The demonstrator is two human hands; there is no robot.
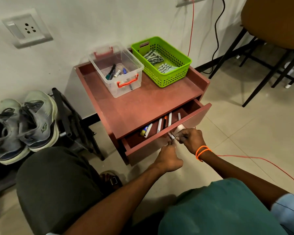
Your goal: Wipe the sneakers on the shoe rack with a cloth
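Note:
A pair of grey and pale green sneakers (25,122) stands on a black shoe rack (70,119) at the left. Striped cloths (157,61) lie in a green basket (173,77) on a reddish side table (143,102). Both hands work in front of the table's open drawer (199,116). My right hand (191,139) pinches a clear pen (172,136) by its body. My left hand (169,157) is curled below it, fingertips at the pen's near end.
A clear plastic box (119,87) with pens sits on the table beside the basket. Several markers (159,125) lie in the drawer. An orange cable (261,163) crosses the tiled floor at the right. A brown chair (271,22) with black legs stands at the back right.

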